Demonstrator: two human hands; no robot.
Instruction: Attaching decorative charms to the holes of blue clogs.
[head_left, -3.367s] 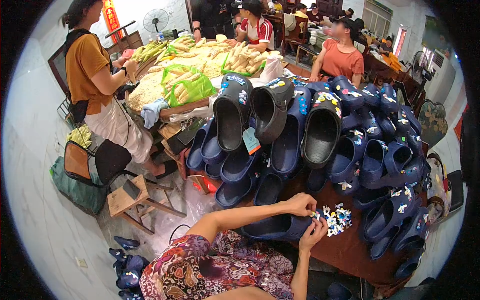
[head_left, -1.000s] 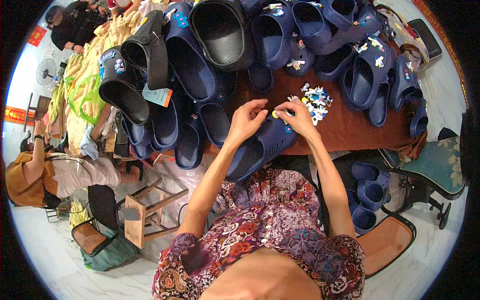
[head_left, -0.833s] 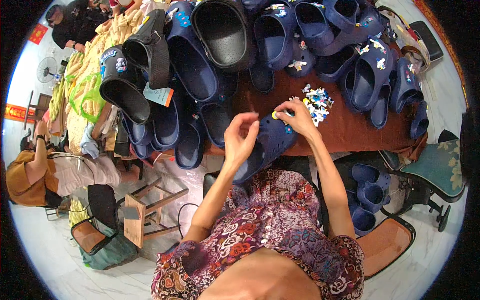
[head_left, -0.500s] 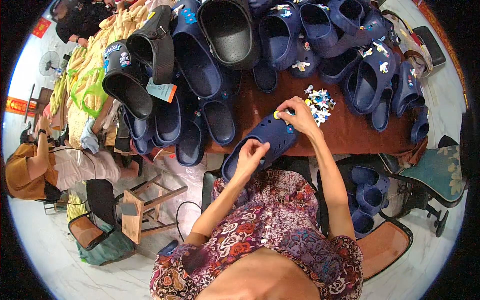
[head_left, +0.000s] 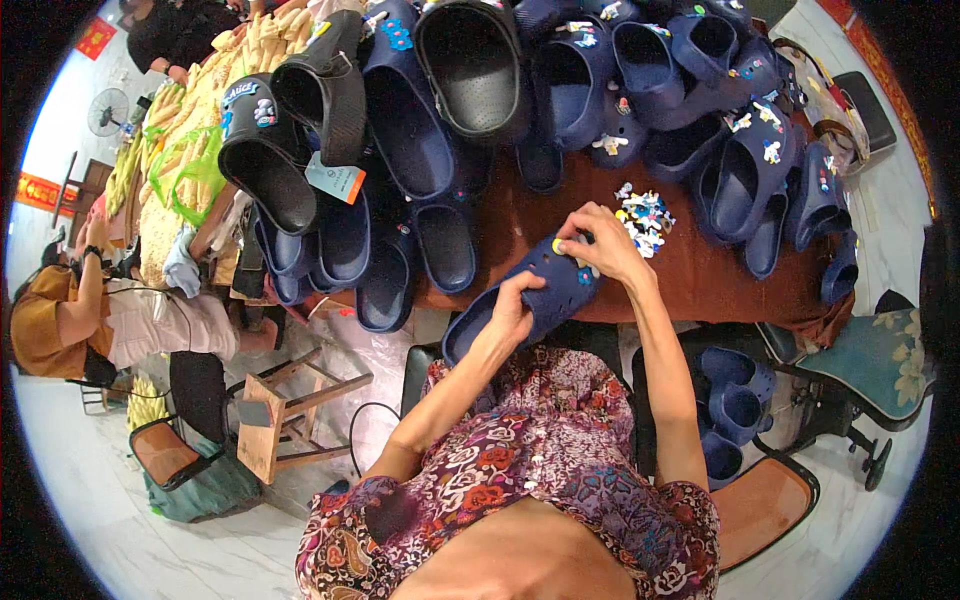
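Observation:
A navy blue clog (head_left: 562, 302) lies slanted over the table's near edge, its toe pointing away to the right. My left hand (head_left: 512, 308) is closed on the clog's side by the foot opening, some fingers hidden in or behind it. Above the toe, my right hand (head_left: 606, 244) pinches a small yellow shoe charm (head_left: 558, 246) between thumb and fingertips, against the holes of the upper. A blue charm sits on the toe close to my right hand. Just beyond that hand lies a heap of small white, blue and yellow charms (head_left: 645, 222).
Many navy and black clogs (head_left: 470, 85) crowd the far side of the brown-covered table (head_left: 515, 220). More clogs (head_left: 735, 405) lie below at right, near a green chair (head_left: 868, 365). A wooden stool (head_left: 290, 420) stands left. Another person (head_left: 70, 320) sits far left.
My left hand has moved from hovering over the clog's opening to gripping its side. My right hand still holds the yellow charm at the toe. The view has shifted slightly.

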